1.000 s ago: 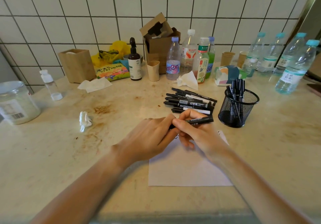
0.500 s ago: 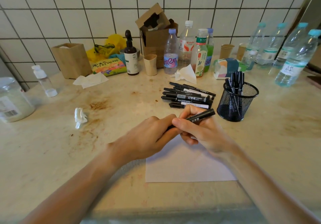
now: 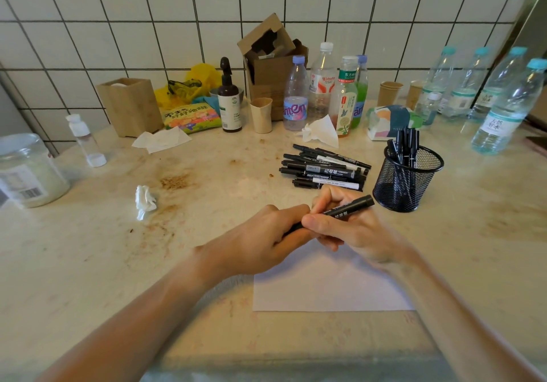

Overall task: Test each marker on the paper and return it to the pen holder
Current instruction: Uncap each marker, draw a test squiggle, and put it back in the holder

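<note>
Both hands hold one black marker (image 3: 347, 208) above the far edge of the white paper (image 3: 328, 287). My right hand (image 3: 352, 230) grips its barrel, whose free end points up and right toward the holder. My left hand (image 3: 266, 239) grips the marker's left end, which is hidden in my fingers. Several black markers lie in a pile (image 3: 324, 171) on the counter just beyond my hands. The black mesh pen holder (image 3: 407, 178) stands to the right with several markers upright in it.
Along the tiled wall stand drink bottles (image 3: 297, 97), paper cups (image 3: 261, 115), a cardboard box (image 3: 270, 64), a wooden box (image 3: 130, 106) and water bottles (image 3: 503, 109). A jar (image 3: 28, 171) stands at the far left. Crumpled tissues (image 3: 144, 201) lie on the stained counter.
The marker's free end has tilted upward toward the holder. Both hands stay joined on it over the paper's far edge.
</note>
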